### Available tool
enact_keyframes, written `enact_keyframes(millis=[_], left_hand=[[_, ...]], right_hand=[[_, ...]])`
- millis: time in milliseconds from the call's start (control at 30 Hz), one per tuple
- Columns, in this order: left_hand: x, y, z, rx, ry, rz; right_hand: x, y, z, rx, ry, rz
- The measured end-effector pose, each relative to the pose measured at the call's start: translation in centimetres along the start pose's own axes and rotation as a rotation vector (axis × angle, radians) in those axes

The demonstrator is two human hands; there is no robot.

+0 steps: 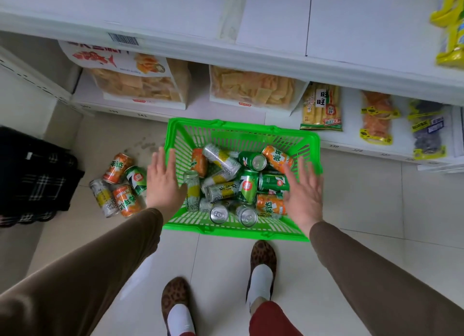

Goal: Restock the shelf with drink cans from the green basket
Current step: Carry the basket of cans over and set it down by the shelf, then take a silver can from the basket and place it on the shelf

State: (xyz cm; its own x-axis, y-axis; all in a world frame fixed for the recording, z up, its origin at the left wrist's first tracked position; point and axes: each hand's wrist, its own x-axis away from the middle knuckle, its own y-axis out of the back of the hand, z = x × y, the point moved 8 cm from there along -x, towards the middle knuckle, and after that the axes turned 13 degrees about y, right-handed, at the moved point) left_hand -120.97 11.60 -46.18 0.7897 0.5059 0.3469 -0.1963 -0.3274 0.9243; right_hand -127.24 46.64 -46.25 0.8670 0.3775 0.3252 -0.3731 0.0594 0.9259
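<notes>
Person stands on the tile floor [376, 197] in leopard-print slippers [262, 265], brown sleeves [105, 260] reaching forward and down. Left hand [163, 182]: fingers straight and spread, palm down, holding nothing, over the left rim of the green basket [233, 229]; can't tell if it touches the rim. Right hand [305, 195]: fingers also spread flat, empty, over the basket's right side, just above the cans. Basket sits on the floor, loaded with a loose pile of drink cans [233, 185] lying every which way: orange, green, silver-and-yellow. Four more cans [118, 187] lie on the floor just left of the basket, beside the left hand. Dark plaid bag [37, 175] further left. Beyond the basket, the low shelf [226, 112] carries bagged snacks [140, 82]; the upper shelf board [276, 21] above it is mostly bare, yellow packs [449, 26] at its right end.
</notes>
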Motion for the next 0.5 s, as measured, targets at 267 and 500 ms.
enact_keyframes(millis=[267,500], left_hand=[[5.6,-7.6,-6.4,0.154,-0.148,0.376],[5.9,-10.3,-7.7,-0.022,-0.153,0.376]], right_hand=[[1.0,-8.9,8.7,-0.413,0.036,0.377],[1.0,-11.5,9.3,-0.405,-0.098,0.418]])
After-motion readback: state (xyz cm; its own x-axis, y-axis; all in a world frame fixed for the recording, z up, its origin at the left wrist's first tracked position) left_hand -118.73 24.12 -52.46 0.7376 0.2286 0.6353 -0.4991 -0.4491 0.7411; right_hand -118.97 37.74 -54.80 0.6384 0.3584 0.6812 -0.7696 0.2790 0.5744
